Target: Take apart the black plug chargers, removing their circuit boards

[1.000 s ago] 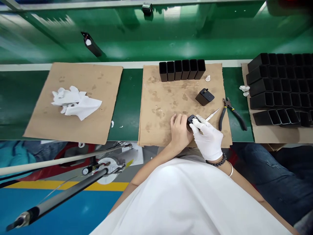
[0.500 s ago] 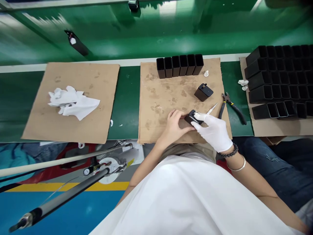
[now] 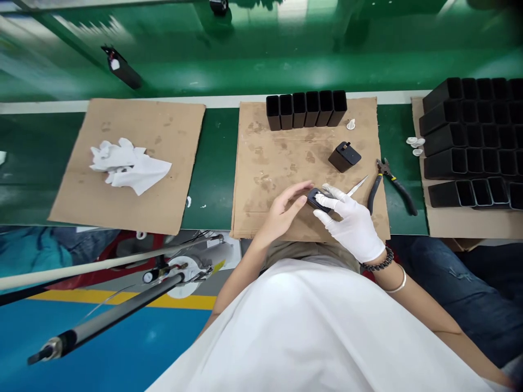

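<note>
A small black plastic case sits between my hands on the central cardboard sheet. My bare left hand is at its left side, fingers stretched and apart, the thumb tip close to the case's edge. My white-gloved right hand is on the case from the right, one finger on its top and the thumb at its near side; the glove hides part of it. Another closed black case, with a small tab on top, stands farther back. A thin pointed metal tool lies beside the right hand, near the black-handled cutting pliers.
Several open black cases stand in a row at the back of the cardboard. More fill the right-hand sheet. White caps lie near them. White gloves rest on the left cardboard. A person's jeans show at right.
My left fingers have loosened from around the case and straightened. My right hand's fingers have spread more, with one finger still on the case top. The whole view has shifted slightly.
</note>
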The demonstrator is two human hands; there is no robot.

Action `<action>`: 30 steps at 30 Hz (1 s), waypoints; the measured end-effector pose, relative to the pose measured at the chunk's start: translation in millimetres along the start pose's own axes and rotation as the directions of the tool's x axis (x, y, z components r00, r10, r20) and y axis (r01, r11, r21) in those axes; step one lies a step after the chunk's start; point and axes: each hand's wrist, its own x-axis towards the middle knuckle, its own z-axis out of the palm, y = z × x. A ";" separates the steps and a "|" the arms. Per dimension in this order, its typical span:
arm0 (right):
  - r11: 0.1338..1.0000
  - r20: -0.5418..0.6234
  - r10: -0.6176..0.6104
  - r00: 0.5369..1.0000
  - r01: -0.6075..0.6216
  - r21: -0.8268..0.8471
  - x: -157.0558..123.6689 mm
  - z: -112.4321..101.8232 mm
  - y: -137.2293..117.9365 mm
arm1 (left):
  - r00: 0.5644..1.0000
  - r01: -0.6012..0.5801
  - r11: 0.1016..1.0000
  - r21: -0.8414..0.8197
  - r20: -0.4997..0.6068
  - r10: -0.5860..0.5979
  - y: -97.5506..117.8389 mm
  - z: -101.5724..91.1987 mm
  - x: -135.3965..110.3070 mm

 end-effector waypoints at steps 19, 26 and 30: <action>0.966 0.026 -0.036 0.999 0.042 -0.257 9.7 9.1 -4.5 | 0.998 -0.042 0.998 -0.056 0.048 0.044 -8.7 4.8 15.5; 0.988 -0.105 -0.068 0.992 0.053 -0.146 6.1 -8.9 -8.7 | 0.970 -0.027 0.958 -0.287 -0.238 -0.044 -18.7 -2.9 17.8; 0.981 -0.025 -0.045 0.999 0.040 -0.187 9.6 2.6 2.5 | 0.941 -0.048 0.959 -0.278 -0.336 -0.050 -20.8 -3.5 17.8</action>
